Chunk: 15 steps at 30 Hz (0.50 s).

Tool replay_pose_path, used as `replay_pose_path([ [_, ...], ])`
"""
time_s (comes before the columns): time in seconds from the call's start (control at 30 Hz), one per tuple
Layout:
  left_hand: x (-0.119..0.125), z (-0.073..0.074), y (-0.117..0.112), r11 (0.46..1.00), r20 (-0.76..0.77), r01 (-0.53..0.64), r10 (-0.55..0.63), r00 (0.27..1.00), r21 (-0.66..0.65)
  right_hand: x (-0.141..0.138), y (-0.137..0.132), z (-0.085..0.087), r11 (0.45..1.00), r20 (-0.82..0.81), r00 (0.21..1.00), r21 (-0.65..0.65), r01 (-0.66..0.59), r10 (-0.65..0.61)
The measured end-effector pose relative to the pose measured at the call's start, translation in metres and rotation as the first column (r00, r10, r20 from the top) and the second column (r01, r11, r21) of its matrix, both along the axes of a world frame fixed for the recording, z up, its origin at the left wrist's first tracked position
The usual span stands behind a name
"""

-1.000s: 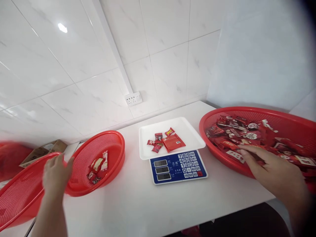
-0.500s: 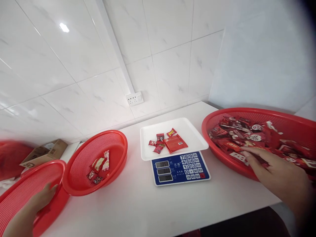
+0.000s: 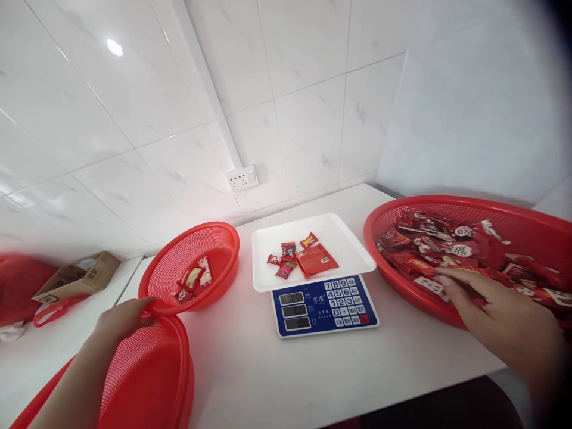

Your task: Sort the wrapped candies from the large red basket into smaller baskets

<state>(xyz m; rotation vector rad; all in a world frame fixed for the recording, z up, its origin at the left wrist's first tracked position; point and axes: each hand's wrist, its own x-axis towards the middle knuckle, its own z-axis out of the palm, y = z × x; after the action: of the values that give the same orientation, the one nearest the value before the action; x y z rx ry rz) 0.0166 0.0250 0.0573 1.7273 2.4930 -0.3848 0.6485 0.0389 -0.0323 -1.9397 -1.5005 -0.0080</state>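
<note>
My left hand [image 3: 127, 316] is closed on the rim of a red plastic basket [image 3: 190, 363] at the lower left, where that rim meets a second red basket [image 3: 223, 235] holding several wrapped candies [image 3: 192, 278]. On the right, my right hand [image 3: 496, 310] reaches into a large red basket [image 3: 482, 202] heaped with red-wrapped candies [image 3: 465, 250]. Its thumb and forefinger pinch the end of a red candy packet [image 3: 420, 266]. Between the baskets stands a blue-and-white digital scale [image 3: 313, 330], with small candies [image 3: 286, 269] and a flat red packet [image 3: 316, 261] on its white tray [image 3: 268, 280].
An open cardboard box [image 3: 78, 280] lies at the far left beside a red bag-like bundle [image 3: 18, 289] and a red handle-like loop [image 3: 56, 311]. Behind the white table [image 3: 250, 381] rises a tiled wall with a power socket [image 3: 242, 177].
My left hand has moved right and up, bringing the near-left basket rightward. The small candy basket has shifted right and away. My right hand stays nearly still.
</note>
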Motion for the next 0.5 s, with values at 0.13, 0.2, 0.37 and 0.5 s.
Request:
replay_pose_path([
  [0.13,-0.004,0.008,0.002,0.998,-0.036,-0.064,0.064,0.997,0.002,0.001,0.000,-0.001,1.000,0.013,1.000,0.004,0.005,-0.005],
  [0.2,-0.006,0.010,-0.001,0.992,-0.066,-0.123,0.125,0.990,0.025,0.002,-0.001,-0.002,1.000,0.016,1.000,0.010,0.006,-0.006],
  [0.37,-0.009,0.009,-0.009,0.946,-0.103,-0.297,0.311,0.945,0.127,0.004,0.000,-0.008,0.999,0.046,0.999,0.040,-0.017,0.015],
  [0.5,-0.010,0.009,-0.011,0.917,-0.055,-0.351,0.366,0.929,0.189,0.009,0.002,-0.018,0.998,0.056,0.998,0.058,-0.024,0.021],
])
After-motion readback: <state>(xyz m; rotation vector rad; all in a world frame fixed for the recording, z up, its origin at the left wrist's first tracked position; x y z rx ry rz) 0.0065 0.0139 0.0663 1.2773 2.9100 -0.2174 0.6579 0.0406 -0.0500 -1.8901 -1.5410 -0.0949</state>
